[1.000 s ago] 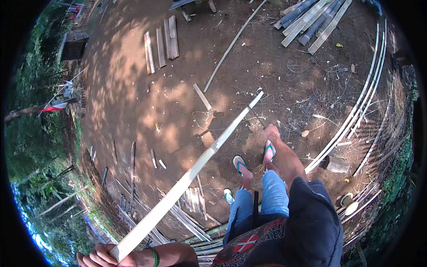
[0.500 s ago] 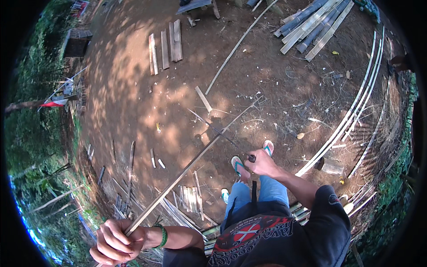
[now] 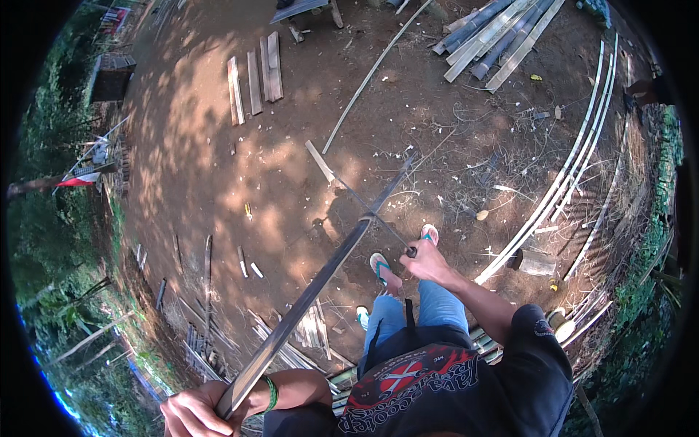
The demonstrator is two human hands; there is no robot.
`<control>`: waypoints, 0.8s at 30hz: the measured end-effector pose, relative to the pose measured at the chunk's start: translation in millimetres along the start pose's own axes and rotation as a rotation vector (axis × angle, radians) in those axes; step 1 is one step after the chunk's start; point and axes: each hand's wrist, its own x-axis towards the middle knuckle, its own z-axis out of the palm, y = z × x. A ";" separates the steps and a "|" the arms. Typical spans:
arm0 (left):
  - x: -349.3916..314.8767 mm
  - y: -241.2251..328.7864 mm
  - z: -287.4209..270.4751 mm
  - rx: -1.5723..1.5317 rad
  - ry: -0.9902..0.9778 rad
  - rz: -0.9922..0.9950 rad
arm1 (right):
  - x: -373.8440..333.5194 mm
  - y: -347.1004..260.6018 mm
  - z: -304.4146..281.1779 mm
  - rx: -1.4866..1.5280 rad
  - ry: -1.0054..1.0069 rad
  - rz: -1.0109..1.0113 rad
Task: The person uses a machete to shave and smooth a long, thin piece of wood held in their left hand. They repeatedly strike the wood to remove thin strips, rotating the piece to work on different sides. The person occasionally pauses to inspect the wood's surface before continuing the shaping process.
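Observation:
In the lower left, my left hand is closed around the near end of a long bamboo strip. The strip runs diagonally up and to the right, its dark broad side showing along with a pale edge. My right hand, in front of my knees, grips the dark round-ended handle of a long thin knife. Its blade points up and left and crosses the strip around the strip's upper third. Whether the edge is cutting in cannot be made out.
Bamboo slats are piled at the far right, and flat boards lie at the far left. Long pale strips curve along the right side. A log piece sits near them. Short slats lie on the dirt beside my legs.
The bamboo strip has turned, so its dark broad side shows instead of its narrow edge. My left hand has shifted slightly right. The knife still crosses the strip.

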 end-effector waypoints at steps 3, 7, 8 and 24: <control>3.3 -0.4 -12.8 0.065 -0.059 0.093 | -18.1 -48.7 -9.9 0.084 -0.122 -0.225; 8.5 -1.0 -8.6 0.019 -0.101 0.030 | 55.3 78.9 11.8 0.027 0.040 0.291; 10.7 -1.5 -8.5 -0.020 -0.089 -0.003 | 77.1 114.6 9.2 -0.032 0.066 0.382; 12.1 -9.6 -6.0 0.122 0.162 -0.079 | 148.3 189.6 31.2 0.011 0.051 0.370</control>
